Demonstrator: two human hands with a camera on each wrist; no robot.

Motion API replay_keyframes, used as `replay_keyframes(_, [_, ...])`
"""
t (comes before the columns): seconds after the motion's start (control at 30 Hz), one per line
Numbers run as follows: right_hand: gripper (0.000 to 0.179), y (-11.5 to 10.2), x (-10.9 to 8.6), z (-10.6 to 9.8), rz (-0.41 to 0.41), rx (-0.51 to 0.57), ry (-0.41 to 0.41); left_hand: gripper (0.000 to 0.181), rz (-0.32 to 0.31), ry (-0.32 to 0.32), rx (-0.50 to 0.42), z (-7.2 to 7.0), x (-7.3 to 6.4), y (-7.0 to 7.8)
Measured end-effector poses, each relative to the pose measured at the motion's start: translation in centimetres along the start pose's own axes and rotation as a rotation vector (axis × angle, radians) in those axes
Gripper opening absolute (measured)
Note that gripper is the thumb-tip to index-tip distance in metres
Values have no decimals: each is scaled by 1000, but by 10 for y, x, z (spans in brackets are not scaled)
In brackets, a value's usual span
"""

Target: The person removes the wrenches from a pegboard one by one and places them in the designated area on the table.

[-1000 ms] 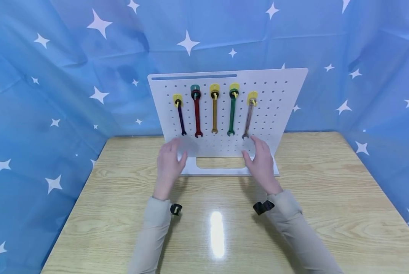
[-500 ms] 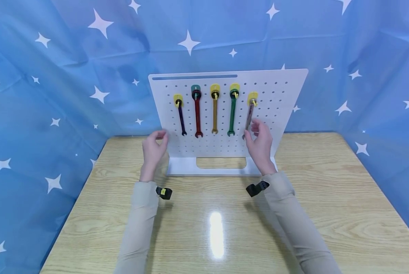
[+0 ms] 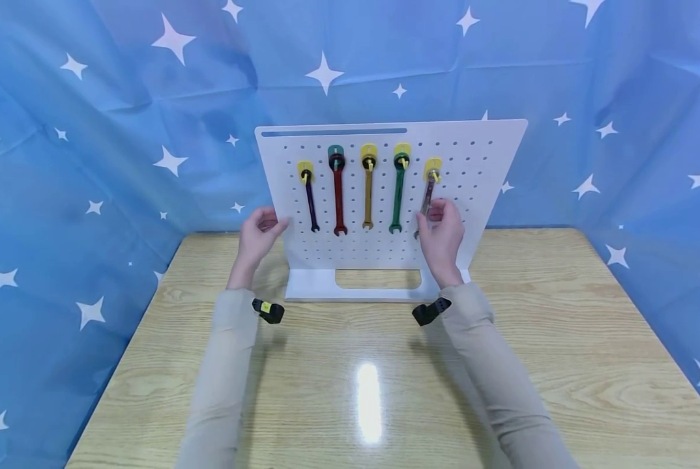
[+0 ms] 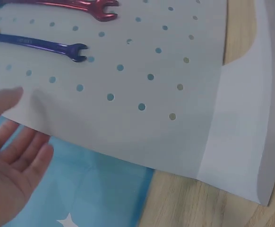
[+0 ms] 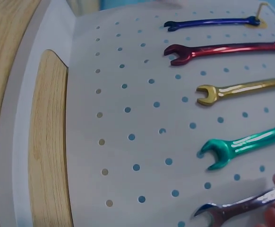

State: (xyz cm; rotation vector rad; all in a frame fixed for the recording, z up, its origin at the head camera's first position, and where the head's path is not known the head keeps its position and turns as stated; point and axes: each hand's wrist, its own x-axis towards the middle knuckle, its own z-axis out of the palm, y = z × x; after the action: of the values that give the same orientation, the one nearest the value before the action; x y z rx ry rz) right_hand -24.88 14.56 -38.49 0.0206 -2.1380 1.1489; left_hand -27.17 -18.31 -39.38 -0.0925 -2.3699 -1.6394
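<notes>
In the head view, a white pegboard (image 3: 350, 251) stands upright with wrenches hanging from its hooks. From left to right they are purple (image 3: 311, 205), red (image 3: 338, 198), gold (image 3: 368, 195), green (image 3: 397, 195) and silver (image 3: 429, 191). My right hand (image 3: 443, 238) pinches the silver wrench's lower part, thumb on one side and fingers on the other; its open end (image 5: 213, 213) shows in the right wrist view. At the board's left edge is my left hand (image 3: 257, 242), its thumb (image 4: 5, 101) in front and fingertips behind the edge. Whether the thumb presses the board is unclear.
The pegboard's base (image 3: 311, 286) rests on a wood-grain table (image 3: 350, 352) and has a long cutout. Behind hangs a blue cloth (image 3: 209, 98) with white stars. Yellow hooks (image 3: 435, 163) and one green hook (image 3: 335, 150) carry the wrenches.
My left hand has moved left, from in front of the board to around its left edge. The right hand has risen to the silver wrench and taken hold of it, still hanging.
</notes>
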Motion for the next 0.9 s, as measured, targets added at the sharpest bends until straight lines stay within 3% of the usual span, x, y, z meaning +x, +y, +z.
replay_keyframes(0.27, [24, -2, 3, 6, 97, 14, 29, 29, -84, -67, -112, 1, 13, -1])
replay_keyframes(0.5, [18, -5, 4, 10, 111, -12, 69, 10, -144, -48, -155, 1, 19, -8])
replay_keyframes(0.9, [15, -4, 8, 11, 124, -57, 65, 23, -168, -4, -187, 2, 20, -9])
